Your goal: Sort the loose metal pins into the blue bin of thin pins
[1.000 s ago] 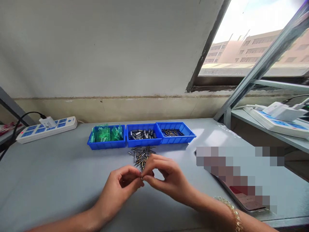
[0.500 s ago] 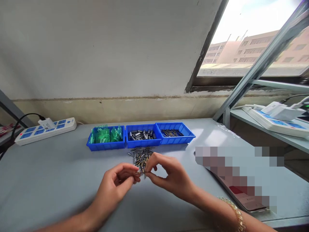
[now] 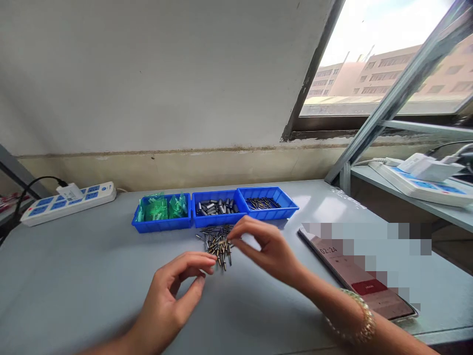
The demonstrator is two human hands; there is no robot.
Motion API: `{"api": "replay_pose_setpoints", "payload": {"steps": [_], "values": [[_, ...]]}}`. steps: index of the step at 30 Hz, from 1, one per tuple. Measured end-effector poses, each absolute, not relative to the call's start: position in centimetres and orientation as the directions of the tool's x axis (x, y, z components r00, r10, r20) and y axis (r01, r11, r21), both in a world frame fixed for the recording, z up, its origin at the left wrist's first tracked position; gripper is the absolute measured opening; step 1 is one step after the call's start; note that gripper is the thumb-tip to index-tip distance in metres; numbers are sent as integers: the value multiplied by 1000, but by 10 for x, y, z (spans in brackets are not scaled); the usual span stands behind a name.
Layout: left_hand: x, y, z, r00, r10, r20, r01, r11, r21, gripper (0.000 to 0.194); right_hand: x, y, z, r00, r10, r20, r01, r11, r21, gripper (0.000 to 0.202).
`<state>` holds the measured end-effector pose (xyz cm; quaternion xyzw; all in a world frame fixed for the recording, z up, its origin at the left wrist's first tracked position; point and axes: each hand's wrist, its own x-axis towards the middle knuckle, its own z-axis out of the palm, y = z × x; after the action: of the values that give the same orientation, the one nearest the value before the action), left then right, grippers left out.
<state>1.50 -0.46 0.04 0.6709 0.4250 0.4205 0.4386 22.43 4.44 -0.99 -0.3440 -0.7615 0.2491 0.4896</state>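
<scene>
My left hand (image 3: 175, 291) hovers over the grey table with thumb and fingers apart and nothing between them. At the right edge of a loose pile of small metal pins (image 3: 218, 244), my right hand (image 3: 264, 249) has its thumb and forefinger close together; whatever is at the fingertips is too small to make out. Behind the pile stand three blue bins in a row: the left bin (image 3: 162, 226) holds green plastic pieces, the middle bin (image 3: 219, 220) short metal cylinders, and the right bin (image 3: 273, 214) thin dark pins.
A phone (image 3: 354, 276) lies on the table (image 3: 92, 276) at the right, partly pixelated. One power strip (image 3: 70, 203) sits at the back left, another (image 3: 424, 185) on a side shelf. A metal frame post (image 3: 388, 98) slants before the window.
My right hand has moved up and right, away from my left hand. The small metal piece at my left fingertips is gone, and those fingers have parted.
</scene>
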Motion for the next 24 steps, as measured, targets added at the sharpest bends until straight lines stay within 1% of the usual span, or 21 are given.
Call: {"api": "replay_pose_setpoints", "payload": {"steps": [1, 2, 4, 5, 7, 8, 10, 12, 14, 16, 19, 24], "values": [[14, -4, 0, 281, 942, 184, 211, -248, 946, 20, 232, 51, -7, -215, 752, 623, 369, 653, -661, 10], [14, -4, 0, 277, 944, 176, 218, -241, 946, 19, 240, 57, -6, -132, 740, 660, 467, 633, -617, 10], [14, -5, 0, 277, 947, 165, 226, -231, 946, 19, 255, 69, -6, 15, 707, 707, 657, 527, -540, 12], [14, -5, 0, 279, 947, 159, 229, -226, 947, 19, 261, 74, -8, 54, 686, 725, 735, 464, -494, 14], [14, -5, -1, 285, 946, 154, 228, -223, 948, 19, 268, 79, -12, 61, 653, 755, 836, 379, -397, 22], [14, -4, -1, 284, 946, 153, 227, -222, 948, 19, 269, 79, -14, 27, 653, 757, 855, 377, -356, 24], [14, -3, -2, 281, 948, 150, 225, -217, 950, 19, 267, 77, -17, -111, 694, 711, 828, 460, -320, 23], [14, -2, -4, 275, 951, 145, 222, -210, 952, 18, 262, 73, -18, -327, 742, 585, 739, 586, -331, 19], [13, -1, -7, 272, 952, 139, 221, -203, 954, 17, 257, 68, -20, -493, 750, 441, 668, 651, -361, 14], [13, 0, -9, 266, 954, 141, 216, -201, 955, 17, 253, 66, -24, -548, 756, 358, 659, 654, -371, 12], [13, 1, -11, 265, 954, 138, 211, -197, 957, 16, 249, 65, -31, -563, 762, 320, 682, 647, -341, 14], [14, 0, -9, 265, 956, 128, 223, -190, 956, 15, 248, 65, -34, -609, 717, 339, 701, 687, -194, 15]]}}
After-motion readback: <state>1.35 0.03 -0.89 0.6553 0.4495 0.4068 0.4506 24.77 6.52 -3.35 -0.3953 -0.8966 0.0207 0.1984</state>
